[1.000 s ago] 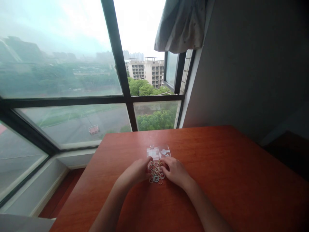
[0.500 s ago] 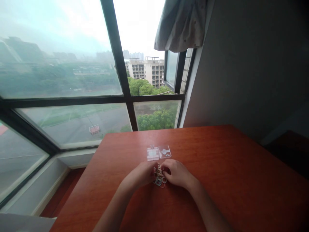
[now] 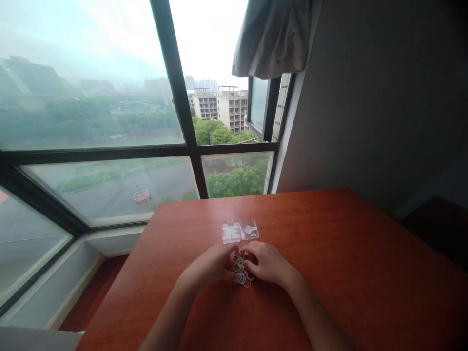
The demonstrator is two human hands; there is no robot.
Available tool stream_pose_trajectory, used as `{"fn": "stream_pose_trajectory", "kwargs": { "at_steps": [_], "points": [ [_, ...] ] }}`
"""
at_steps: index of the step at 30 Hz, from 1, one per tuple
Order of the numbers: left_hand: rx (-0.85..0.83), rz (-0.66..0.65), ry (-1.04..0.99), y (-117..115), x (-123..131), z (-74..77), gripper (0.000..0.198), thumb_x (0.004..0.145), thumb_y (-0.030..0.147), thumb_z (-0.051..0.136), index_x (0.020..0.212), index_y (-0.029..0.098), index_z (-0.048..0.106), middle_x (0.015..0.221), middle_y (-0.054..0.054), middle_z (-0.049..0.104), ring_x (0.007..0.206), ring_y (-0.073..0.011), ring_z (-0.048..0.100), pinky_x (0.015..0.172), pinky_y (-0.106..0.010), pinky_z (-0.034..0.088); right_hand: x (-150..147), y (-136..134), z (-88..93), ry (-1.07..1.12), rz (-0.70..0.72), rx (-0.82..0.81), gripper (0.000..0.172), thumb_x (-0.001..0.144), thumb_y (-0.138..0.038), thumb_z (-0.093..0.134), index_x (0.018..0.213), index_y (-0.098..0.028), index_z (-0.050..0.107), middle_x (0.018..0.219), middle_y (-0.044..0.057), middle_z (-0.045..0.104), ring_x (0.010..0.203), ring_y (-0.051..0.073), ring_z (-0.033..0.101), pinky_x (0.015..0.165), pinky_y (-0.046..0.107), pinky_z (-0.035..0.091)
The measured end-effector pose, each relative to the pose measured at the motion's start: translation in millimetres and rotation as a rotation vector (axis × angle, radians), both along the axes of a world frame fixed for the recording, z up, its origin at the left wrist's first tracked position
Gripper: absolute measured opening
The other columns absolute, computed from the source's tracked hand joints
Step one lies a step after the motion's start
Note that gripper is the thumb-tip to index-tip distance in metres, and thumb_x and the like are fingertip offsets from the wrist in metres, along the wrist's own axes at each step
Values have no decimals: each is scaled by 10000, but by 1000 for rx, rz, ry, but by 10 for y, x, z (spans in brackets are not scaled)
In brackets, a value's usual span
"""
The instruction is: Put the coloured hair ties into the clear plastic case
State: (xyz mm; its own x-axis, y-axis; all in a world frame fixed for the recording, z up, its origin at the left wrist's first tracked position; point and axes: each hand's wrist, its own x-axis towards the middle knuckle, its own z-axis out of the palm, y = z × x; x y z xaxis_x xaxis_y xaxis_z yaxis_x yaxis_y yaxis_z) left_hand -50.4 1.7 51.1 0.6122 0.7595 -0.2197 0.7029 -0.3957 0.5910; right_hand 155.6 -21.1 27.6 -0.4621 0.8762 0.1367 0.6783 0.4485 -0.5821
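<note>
Pastel elastic rings are enclosed on the reddish table between the left hand and right hand, both curled; actual pinching cannot be told. A clear case is seen just beyond.

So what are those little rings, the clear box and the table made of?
Rings: probably thin rubber or elastic, pale mixed colours; too small to be sure. Box: seemingly clear glossy plastic, see-through. Table: reddish wood or veneer, smooth, with a soft sheen.

surface: red-brown table | on it: small rings; clear plastic case
</note>
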Motion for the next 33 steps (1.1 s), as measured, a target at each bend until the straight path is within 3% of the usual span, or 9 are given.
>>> {"fn": "stream_pose_trajectory", "kwargs": {
  "at_steps": [4, 9, 14, 16, 25, 28, 31, 33],
  "points": [
    [8, -4, 12, -32, 54, 61, 368, 617, 389, 753, 867, 195, 566, 774, 32, 632, 652, -124, 524, 542, -200, 330, -6, 19, -33, 15, 31, -12, 169, 784, -190, 606, 923, -238, 689, 862, -2, 679, 772, 147, 591, 682, 219, 386],
    [22, -7, 30, -59, 87, 160, 233, 689, 341, 674, 841, 196, 573, 741, 32, 631, 624, -118, 507, 551, -211, 323, 51, 30, 3, 70, 32, -66, 178, 757, -235, 673, 934, -245, 692, 819, -27, 663, 710, 129, 569, 633, 214, 369],
    [32, 10, 73, -64, 108, 178, 180, 710, 321, 645, 818, 191, 584, 730, 18, 635, 605, -117, 494, 544, -220, 308, 120, 18, 38, 46, 109, -166, 527, 559, -362, 848, 1052, -273, 686, 868, -40, 666, 725, 146, 570, 609, 217, 365],
    [41, 8, 86, -53, 103, 152, 149, 707, 287, 637, 809, 194, 581, 732, 20, 634, 603, -114, 493, 537, -216, 299, 118, 14, 36, 32, 123, -147, 558, 558, -355, 851, 1085, -289, 682, 908, -35, 670, 761, 157, 578, 625, 220, 370],
    [26, 20, 39, -11, 26, 25, 183, 701, 257, 628, 870, 196, 590, 764, 18, 653, 639, -123, 527, 548, -198, 311, 67, 42, -9, 50, 95, -122, 336, 690, -288, 767, 1018, -267, 698, 833, -33, 679, 702, 138, 577, 610, 212, 359],
    [47, 59, 24, 24, -19, 16, 165, 744, 235, 567, 901, 193, 591, 742, 14, 654, 629, -125, 530, 549, -201, 305, 84, 82, -53, 32, -40, -88, 111, 803, -296, 655, 874, -223, 701, 787, -10, 675, 685, 138, 571, 613, 221, 357],
    [105, 97, 47, 87, -79, 31, 123, 801, 258, 510, 819, 178, 601, 713, -4, 640, 612, -127, 507, 545, -214, 289, 108, 123, -112, -41, -172, -28, 159, 858, -282, 572, 769, -200, 675, 802, 23, 687, 729, 157, 586, 646, 240, 359],
    [140, 96, 54, 132, -118, 42, 202, 840, 298, 478, 739, 167, 593, 679, -11, 617, 597, -125, 479, 540, -223, 278, 121, 141, -148, -63, -184, -25, 149, 853, -270, 568, 768, -198, 667, 824, 33, 696, 759, 164, 599, 663, 241, 364]
  ]
}}
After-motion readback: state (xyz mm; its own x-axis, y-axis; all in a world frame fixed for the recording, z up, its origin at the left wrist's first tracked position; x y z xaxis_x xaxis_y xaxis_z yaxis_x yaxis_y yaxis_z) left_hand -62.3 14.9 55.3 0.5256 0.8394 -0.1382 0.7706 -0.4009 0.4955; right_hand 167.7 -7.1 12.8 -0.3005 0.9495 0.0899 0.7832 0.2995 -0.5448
